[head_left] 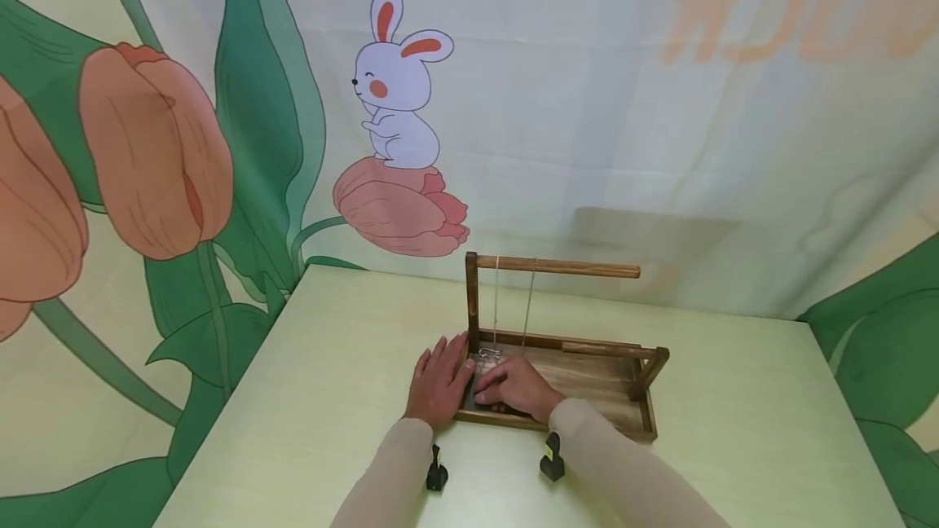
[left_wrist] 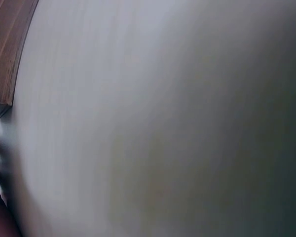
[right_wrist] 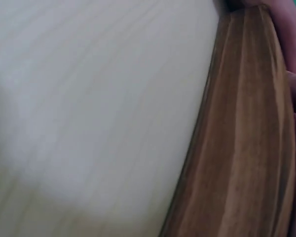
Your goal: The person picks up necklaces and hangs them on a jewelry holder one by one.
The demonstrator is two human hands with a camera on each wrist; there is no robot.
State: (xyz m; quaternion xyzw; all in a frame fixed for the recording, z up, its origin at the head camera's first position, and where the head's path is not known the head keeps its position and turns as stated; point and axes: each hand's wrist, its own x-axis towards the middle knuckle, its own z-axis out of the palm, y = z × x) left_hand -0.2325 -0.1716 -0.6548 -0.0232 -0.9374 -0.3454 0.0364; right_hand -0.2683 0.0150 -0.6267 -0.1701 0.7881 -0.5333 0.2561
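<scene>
A brown wooden jewelry stand (head_left: 597,373), with a shallow tray base and upright posts, sits on the table. From its upper bar (head_left: 565,266) hang two thin chains (head_left: 530,300); small silvery pieces (head_left: 489,355) are at the tray's left end. My left hand (head_left: 438,385) rests along the tray's left side, fingers extended, its thumb over the edge. My right hand (head_left: 519,385) reaches over the front rim, fingers bent down at the tray floor beside the silvery pieces. I cannot tell whether it pinches anything. The right wrist view shows the front rim (right_wrist: 237,123) close up.
A lower wooden bar (head_left: 601,350) with a slanted post stands at the stand's right. Black wrist devices (head_left: 553,459) sit under both sleeves. Behind the pale table (head_left: 352,332) hangs a cloth printed with a rabbit (head_left: 403,96) and tulips.
</scene>
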